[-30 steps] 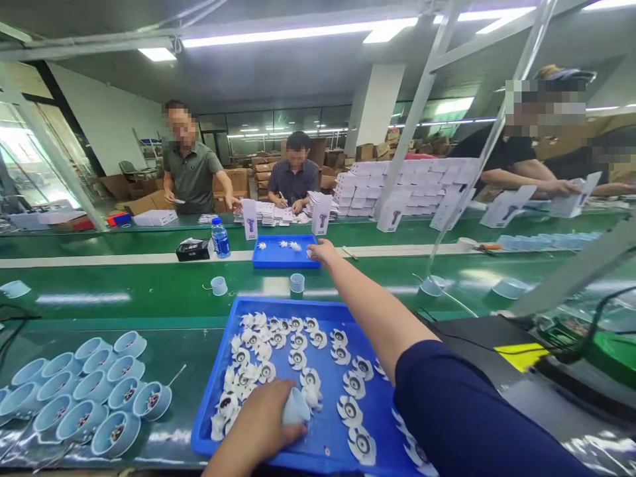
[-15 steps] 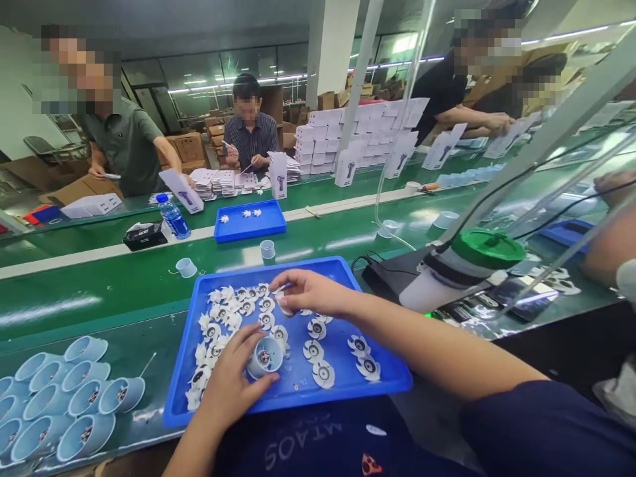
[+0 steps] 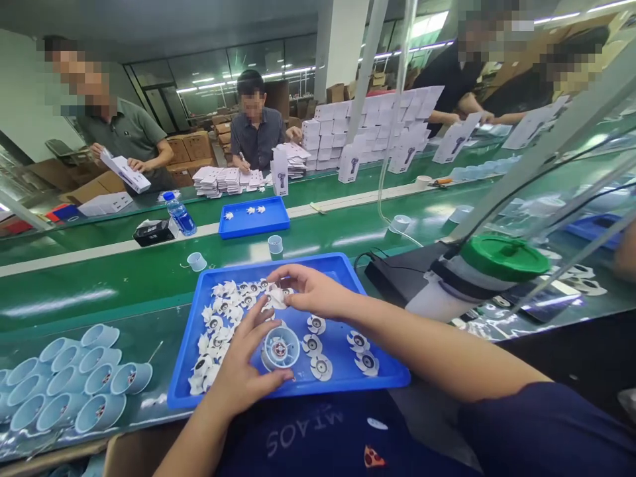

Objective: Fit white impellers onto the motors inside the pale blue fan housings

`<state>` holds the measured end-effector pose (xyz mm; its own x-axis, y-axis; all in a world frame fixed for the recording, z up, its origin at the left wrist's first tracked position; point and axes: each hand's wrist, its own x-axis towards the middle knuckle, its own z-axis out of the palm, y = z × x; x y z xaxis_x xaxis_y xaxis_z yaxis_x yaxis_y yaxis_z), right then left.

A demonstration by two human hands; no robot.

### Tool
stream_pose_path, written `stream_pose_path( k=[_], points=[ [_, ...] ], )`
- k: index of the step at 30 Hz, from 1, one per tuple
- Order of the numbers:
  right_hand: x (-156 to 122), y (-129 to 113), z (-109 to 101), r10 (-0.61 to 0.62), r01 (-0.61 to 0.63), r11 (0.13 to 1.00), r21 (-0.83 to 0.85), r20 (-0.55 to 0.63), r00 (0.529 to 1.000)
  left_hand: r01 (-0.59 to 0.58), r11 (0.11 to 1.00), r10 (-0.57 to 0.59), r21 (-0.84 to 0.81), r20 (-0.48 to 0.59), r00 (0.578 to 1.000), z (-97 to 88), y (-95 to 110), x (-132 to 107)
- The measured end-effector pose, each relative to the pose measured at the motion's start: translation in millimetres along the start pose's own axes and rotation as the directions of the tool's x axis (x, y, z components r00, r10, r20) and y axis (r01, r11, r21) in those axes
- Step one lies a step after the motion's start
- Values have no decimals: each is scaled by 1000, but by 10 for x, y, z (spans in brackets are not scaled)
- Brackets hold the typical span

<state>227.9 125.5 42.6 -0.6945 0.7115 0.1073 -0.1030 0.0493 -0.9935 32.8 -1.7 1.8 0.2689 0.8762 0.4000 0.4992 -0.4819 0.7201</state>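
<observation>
My left hand [image 3: 248, 361] is wrapped around a light-blue round plastic housing [image 3: 281, 348] above the front of the blue tray [image 3: 387, 381]. The housing's open face is turned up to me, showing spokes and a small round part in the centre. Just behind it, my right hand [image 3: 303, 288] pinches a white fan impeller [image 3: 279, 298] between thumb and fingers, partly hidden by the fingers. More white impellers [image 3: 214, 324] crowd the tray's left half. Several others lie in short rows on its right, such as one impeller [image 3: 366, 363].
Several blue housings [image 3: 102, 412] stand grouped at the left. Beyond the tray are single housings [image 3: 275, 244], a smaller blue tray [image 3: 254, 224] and a water bottle [image 3: 181, 215]. A green-lidded container [image 3: 504, 258] stands right, near a slanted post. Co-workers handle white boxes across the bench.
The housing in my left hand has tilted, its face now toward me. My right hand stays close behind, the impeller now plainer. A co-worker at the left has drawn a white box back.
</observation>
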Motion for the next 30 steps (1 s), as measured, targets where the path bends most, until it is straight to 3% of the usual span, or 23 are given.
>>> stream_pose_path(
  k=[2,4,6,8,10,13,16,18,19,21,23,25,30],
  points=[
    [-32,30,52,-34,32,998,-47,-38,999,19,995,-21,-95,-27,999,45,1,-6],
    [-74,46,97,-148,134,973,-188,-58,987,47,982,-58,-184,-55,997,93,0,-20],
    [-126,39,127,-338,293,855,-427,-31,941,71,966,-94,-248,-84,992,133,7,-38],
    [-185,13,145,-480,376,667,-643,15,877,85,956,-117,-279,-101,988,161,33,-53],
    [-240,-24,155,-495,339,571,-748,17,869,93,953,-126,-287,-98,987,174,82,-60],
    [-291,-70,158,-404,243,606,-758,-30,914,106,961,-128,-255,-68,989,163,174,-54],
    [-292,-67,131,-228,129,834,-537,-122,966,74,975,-83,-210,-38,996,102,247,-49],
    [-287,-39,99,-37,16,989,-146,-140,989,36,977,-49,-211,-57,997,38,265,-63],
    [-288,-24,83,59,-50,995,83,-103,993,32,974,-50,-223,-73,996,4,262,-76],
    [-305,-3,58,182,-177,885,431,29,983,57,961,-87,-271,-99,991,-55,242,-110],
    [-335,0,52,224,-269,770,579,150,963,98,951,-130,-294,-93,987,-90,215,-139],
    [-364,-13,64,227,-307,717,626,207,952,119,962,-143,-247,-82,986,-100,201,-151],
    [-396,-59,108,238,-344,680,648,249,939,89,994,-94,-64,-85,992,-83,239,-111]
  ],
)
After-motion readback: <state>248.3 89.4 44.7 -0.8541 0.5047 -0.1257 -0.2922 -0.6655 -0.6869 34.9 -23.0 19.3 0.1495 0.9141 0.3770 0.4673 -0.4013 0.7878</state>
